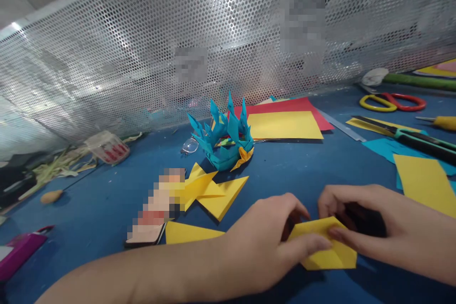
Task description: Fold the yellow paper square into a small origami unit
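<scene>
A small folded sheet of yellow paper point(329, 251) is held just above the blue table between both hands. My left hand point(274, 242) pinches its left side, thumb on top and fingers curled behind. On the right edge, my right hand point(377, 228) grips with thumb and bent fingers. Left of them lie folded yellow paper pieces point(221, 197), partly overlapping a phone point(153, 218). Another yellow piece point(192, 233) is partly hidden behind my left forearm. Farther back stands a blue folded-paper crown point(226, 152) with an orange paper piece point(244, 157) at its front.
Yellow point(285, 125) and red sheets point(302, 104) lie behind the crown. At right are scissors point(408, 102), a black-and-green cutter point(427, 142) and a yellow strip point(423, 185). A purple object point(24, 251) is at far left. A perforated metal screen point(142, 71) borders the table's back.
</scene>
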A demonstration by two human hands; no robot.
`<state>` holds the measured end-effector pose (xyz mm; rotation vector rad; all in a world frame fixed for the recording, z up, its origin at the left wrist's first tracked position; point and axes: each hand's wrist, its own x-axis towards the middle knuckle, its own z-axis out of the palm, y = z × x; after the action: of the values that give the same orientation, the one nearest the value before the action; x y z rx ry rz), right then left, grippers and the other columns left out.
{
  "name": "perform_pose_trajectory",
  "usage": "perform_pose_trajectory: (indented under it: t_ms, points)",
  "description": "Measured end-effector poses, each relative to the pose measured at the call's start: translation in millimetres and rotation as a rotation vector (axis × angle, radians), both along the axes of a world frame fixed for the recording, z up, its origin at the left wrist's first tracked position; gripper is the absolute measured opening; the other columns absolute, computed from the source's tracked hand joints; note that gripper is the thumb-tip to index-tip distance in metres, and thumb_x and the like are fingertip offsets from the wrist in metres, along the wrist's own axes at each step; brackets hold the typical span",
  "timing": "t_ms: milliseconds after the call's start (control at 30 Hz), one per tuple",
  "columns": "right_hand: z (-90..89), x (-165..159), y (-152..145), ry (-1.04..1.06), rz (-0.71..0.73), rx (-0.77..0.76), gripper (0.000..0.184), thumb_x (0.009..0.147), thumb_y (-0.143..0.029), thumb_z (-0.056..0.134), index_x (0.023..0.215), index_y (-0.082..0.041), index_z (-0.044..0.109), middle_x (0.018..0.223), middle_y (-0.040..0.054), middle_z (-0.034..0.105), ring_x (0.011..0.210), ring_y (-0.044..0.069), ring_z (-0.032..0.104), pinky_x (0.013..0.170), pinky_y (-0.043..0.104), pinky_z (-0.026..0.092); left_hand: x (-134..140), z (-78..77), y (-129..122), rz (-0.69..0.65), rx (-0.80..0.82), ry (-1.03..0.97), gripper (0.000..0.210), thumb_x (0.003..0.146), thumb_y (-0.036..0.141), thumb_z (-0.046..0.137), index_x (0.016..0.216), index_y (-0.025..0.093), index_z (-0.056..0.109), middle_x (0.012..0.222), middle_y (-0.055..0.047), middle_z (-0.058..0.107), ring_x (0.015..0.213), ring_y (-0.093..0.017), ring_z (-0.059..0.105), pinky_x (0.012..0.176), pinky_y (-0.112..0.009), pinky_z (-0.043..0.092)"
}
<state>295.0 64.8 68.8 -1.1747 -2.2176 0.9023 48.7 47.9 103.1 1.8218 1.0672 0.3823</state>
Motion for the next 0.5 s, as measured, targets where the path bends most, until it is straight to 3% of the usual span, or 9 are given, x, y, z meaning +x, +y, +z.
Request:
perform_pose_trajectory:
  t_ms: [100, 233, 333, 500]
  points:
    - [5.9, -1.5, 0.9, -0.016, 0.005, -0.139, 0.049, 0.095, -0.073, 0.068, 0.079, -0.028, 0.076, 0.068, -0.0006, 0.069, 0.061, 0.019, 0.058, 0.055, 0.029, 0.047, 1.8, -1.1, 2.6, -0.011, 0.058, 0.003, 0.029, 0.106, 0.036, 0.067, 0.081, 0.025, 0.055, 0.080, 0.003, 0.059, 0.078, -0.018, 0.055, 0.074, -0.030, 0.039]
    - [4.5, -2.8, 2.9, -0.051, -0.007, -0.205, 0.071, 0.088, -0.095, 0.064, 0.071, -0.027, 0.076, 0.067, 0.0029, 0.068, 0.064, 0.023, 0.057, 0.059, 0.034, 0.043, 2.7, -4.2, 3.0, 0.010, 0.049, -0.001, 0.027, 0.105, 0.034, 0.066, 0.082, 0.025, 0.056, 0.082, 0.003, 0.061, 0.080, -0.018, 0.056, 0.077, -0.030, 0.041]
    - [0.6, -1.9, 3.5, -0.044, -0.010, -0.195, 0.075, 0.086, -0.097, 0.065, 0.065, -0.025, 0.072, 0.061, 0.0013, 0.061, 0.060, 0.021, 0.053, 0.056, 0.032, 0.039, 3.4, -4.0, 3.9, 0.018, 0.036, 0.005, 0.025, 0.104, 0.033, 0.067, 0.082, 0.025, 0.058, 0.084, 0.002, 0.064, 0.082, -0.018, 0.058, 0.079, -0.030, 0.042]
    - [-1.6, 3.4, 7.0, 0.033, 0.049, -0.100, 0.072, 0.090, -0.095, 0.068, 0.066, -0.028, 0.079, 0.057, -0.0015, 0.060, 0.053, 0.017, 0.052, 0.047, 0.026, 0.040, 1.5, -1.5, 6.3, 0.007, 0.043, 0.021, 0.018, 0.098, 0.025, 0.072, 0.084, 0.024, 0.062, 0.086, 0.003, 0.067, 0.085, -0.018, 0.062, 0.082, -0.028, 0.047]
